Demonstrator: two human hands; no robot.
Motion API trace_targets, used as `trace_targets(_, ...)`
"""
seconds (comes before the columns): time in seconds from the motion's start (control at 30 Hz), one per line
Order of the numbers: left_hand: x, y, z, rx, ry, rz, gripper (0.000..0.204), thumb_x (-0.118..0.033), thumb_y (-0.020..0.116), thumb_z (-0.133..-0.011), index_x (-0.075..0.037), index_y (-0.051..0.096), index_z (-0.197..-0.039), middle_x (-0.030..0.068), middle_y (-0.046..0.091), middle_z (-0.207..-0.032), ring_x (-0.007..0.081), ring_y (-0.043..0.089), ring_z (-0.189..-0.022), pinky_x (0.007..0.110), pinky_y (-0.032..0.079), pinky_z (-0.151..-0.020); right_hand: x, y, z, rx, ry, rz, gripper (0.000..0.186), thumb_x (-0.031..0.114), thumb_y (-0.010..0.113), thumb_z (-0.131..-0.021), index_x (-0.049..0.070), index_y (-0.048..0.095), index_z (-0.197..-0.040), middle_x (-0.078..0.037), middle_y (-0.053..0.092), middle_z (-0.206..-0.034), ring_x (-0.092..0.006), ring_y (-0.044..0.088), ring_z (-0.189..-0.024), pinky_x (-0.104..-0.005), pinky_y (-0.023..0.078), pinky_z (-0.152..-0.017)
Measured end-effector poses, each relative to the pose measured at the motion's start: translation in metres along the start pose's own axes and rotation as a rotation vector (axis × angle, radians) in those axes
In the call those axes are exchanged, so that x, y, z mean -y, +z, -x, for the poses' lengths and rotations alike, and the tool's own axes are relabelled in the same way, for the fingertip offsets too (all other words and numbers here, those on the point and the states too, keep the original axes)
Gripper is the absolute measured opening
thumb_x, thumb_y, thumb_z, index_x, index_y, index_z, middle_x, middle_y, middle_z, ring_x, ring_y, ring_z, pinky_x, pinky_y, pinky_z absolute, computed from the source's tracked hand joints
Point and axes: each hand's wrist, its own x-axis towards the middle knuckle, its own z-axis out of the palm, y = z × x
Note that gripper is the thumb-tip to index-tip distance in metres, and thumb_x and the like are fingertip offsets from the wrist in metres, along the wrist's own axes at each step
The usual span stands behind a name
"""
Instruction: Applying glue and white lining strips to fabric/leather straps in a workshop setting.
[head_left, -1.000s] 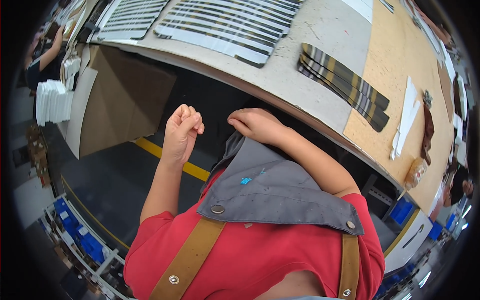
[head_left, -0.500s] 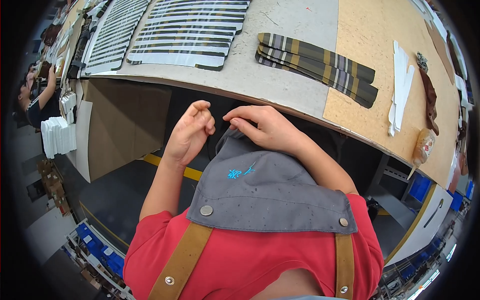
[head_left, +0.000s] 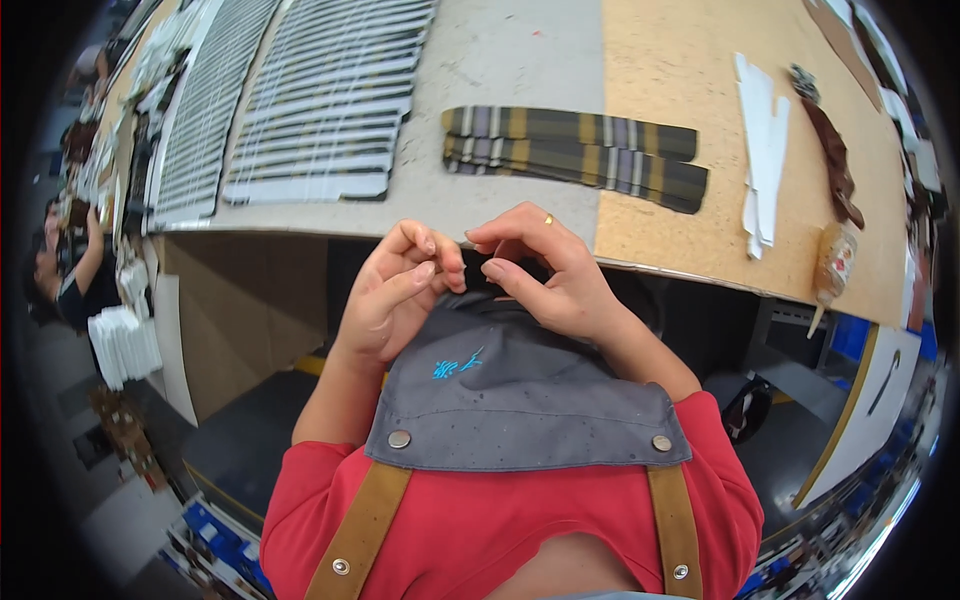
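Observation:
My left hand [head_left: 395, 290] hovers over the top of my grey apron [head_left: 530, 385], just in front of the table edge. Its fingers are loosely curled and apart, with nothing visible in them. Facing it across a small gap is my right hand [head_left: 555, 275], a ring on one finger, its thumb and fingertips spread apart and holding nothing that I can see. Beyond my right hand, a fanned stack of plaid fabric strips [head_left: 570, 148] in olive, yellow and grey lies on the worktable [head_left: 520, 215].
Overlapping rows of dark-and-white strips [head_left: 320, 115] cover the table's left part. To the right lie white strips [head_left: 763, 150], a crumpled brown cloth [head_left: 828, 150] and a glue bottle [head_left: 835, 262] with a nozzle. White stacked pieces [head_left: 125, 345] and another person [head_left: 80, 265] are at far left.
My view has shifted, so the table and strips sit further left and the table edge lower. Both hands have risen slightly towards the edge; the right thumb and fingers have spread wider.

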Motion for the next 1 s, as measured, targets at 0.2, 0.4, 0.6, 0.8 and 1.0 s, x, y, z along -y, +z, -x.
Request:
trace_targets(0.2, 0.027, 0.029, -0.058, 0.181, -0.114, 0.189, 0.019, -0.013, 0.054, -0.087, -0.008, 0.044, -0.103, 0.0081, 0.052, -0.097, 0.0171, 0.051, -0.093, 0.031, 0.042, -0.085, 0.003, -0.023, 0.012, -0.306, -0.133, -0.116, 0.019, -0.001, 0.061, -0.084, 0.001, 0.059, -0.102, -0.007, 0.055, -0.09, -0.0122, 0.058, -0.079, -0.025, 0.048, -0.069)
trace_targets(0.4, 0.043, 0.047, -0.086, 0.234, -0.158, 0.08, 0.024, -0.009, 0.051, -0.089, -0.004, 0.045, -0.112, 0.0084, 0.052, -0.108, 0.0162, 0.052, -0.098, 0.032, 0.041, -0.09, -0.003, -0.05, 0.021, -0.473, -0.25, 0.143, 0.012, -0.003, 0.058, -0.085, 0.001, 0.057, -0.097, -0.004, 0.056, -0.082, -0.0101, 0.058, -0.074, -0.0229, 0.048, -0.066)
trace_targets(0.6, 0.047, 0.06, -0.095, 0.165, -0.072, -0.077, 0.024, -0.006, 0.051, -0.09, -0.003, 0.046, -0.113, 0.0081, 0.053, -0.108, 0.0144, 0.053, -0.097, 0.031, 0.042, -0.091, 0.002, -0.054, 0.02, -0.561, -0.008, 0.077, 0.004, 0.0, 0.052, -0.09, 0.0, 0.049, -0.087, -0.004, 0.052, -0.077, -0.0086, 0.055, -0.061, -0.0222, 0.046, -0.057)
trace_targets(0.8, 0.048, 0.065, -0.112, 0.069, -0.122, -0.066, 0.011, -0.011, 0.058, -0.09, -0.006, 0.051, -0.097, 0.0023, 0.052, -0.091, 0.0106, 0.052, -0.083, 0.026, 0.044, -0.081, 0.006, -0.066, 0.032, -0.595, 0.003, -0.011, 0.008, 0.003, 0.045, -0.092, 0.002, 0.043, -0.085, -0.002, 0.046, -0.066, -0.0074, 0.052, -0.059, -0.0224, 0.045, -0.055)
trace_targets(1.0, 0.049, 0.064, -0.119, 0.066, -0.246, 0.058, 0.013, -0.019, 0.058, -0.092, -0.008, 0.052, -0.09, -0.0013, 0.05, -0.076, 0.007, 0.049, -0.07, 0.022, 0.045, -0.07, 0.032, -0.109, 0.083, -0.35, 0.474, 0.365, 0.019, 0.016, 0.052, -0.092, 0.003, 0.049, -0.077, -0.008, 0.05, -0.058, -0.0193, 0.054, -0.053, -0.029, 0.046, -0.055)
